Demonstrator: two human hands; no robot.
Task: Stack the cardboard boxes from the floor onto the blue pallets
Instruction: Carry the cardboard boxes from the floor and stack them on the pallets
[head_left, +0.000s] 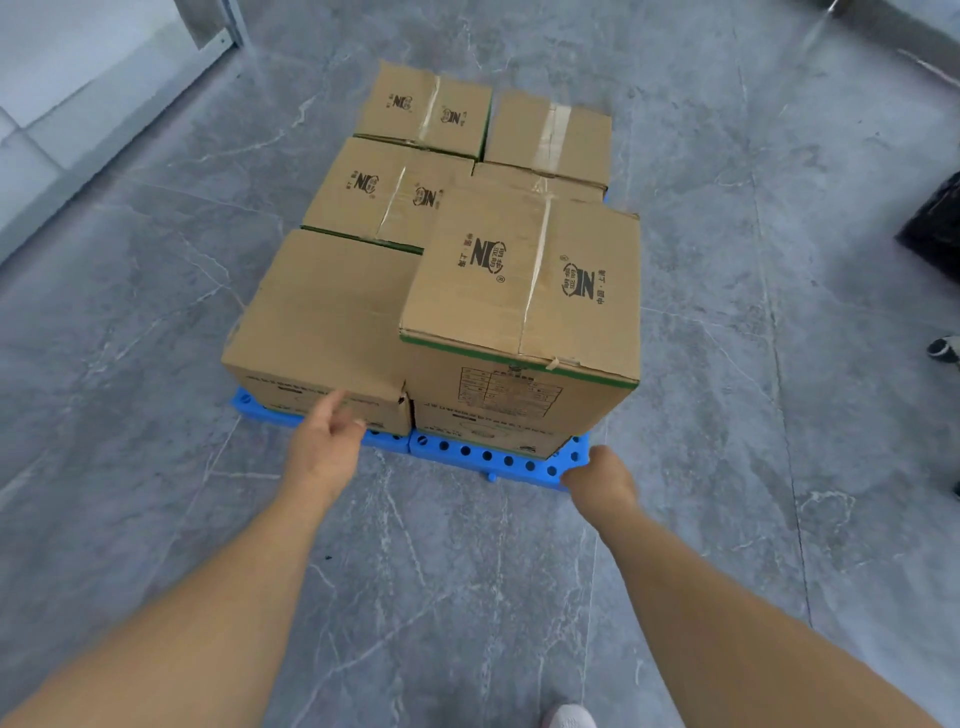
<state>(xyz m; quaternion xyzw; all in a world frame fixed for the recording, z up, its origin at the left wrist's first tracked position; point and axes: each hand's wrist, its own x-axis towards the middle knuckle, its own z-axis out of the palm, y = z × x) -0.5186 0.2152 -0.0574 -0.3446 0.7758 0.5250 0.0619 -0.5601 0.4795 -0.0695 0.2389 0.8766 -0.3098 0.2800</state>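
Several brown cardboard boxes sit packed together on the blue pallets (488, 460). One taped box (524, 291) lies on a second layer at the near right, above a lower box (491, 421). A plain-topped box (322, 317) fills the near left. My left hand (327, 441) reaches toward that box's front face with relaxed fingers, holding nothing. My right hand (602, 475) hovers at the pallet's near right corner; its fingers curl loosely and hold nothing.
Grey marble-patterned floor (156, 338) surrounds the pallets. A white wall with a metal frame (104, 104) runs along the upper left. A black bag (935, 228) and another person's shoe (943, 349) lie at the right edge. My own shoe (569, 717) shows at the bottom.
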